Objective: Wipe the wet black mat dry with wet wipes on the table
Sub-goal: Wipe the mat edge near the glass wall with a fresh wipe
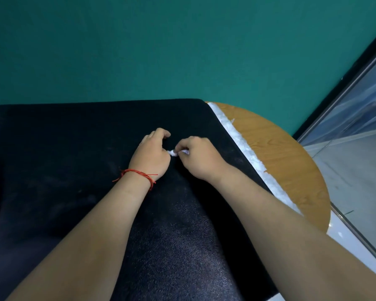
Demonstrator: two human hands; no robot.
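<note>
The black mat point(74, 159) covers most of the table, with faint smears on its surface. Above its middle, my left hand point(151, 154) and my right hand point(199, 156) meet over a small scrunched white wipe point(172, 152). Both hands have curled fingers and pinch the wipe between them; most of the wipe is hidden inside my right hand. A red string bracelet sits on my left wrist.
A strip of white fluffy material point(245, 151) runs along the mat's right edge. Beyond it the round wooden table point(287, 157) shows. A teal wall point(161, 51) stands behind, and a glass panel with a metal frame point(356, 88) is at the right.
</note>
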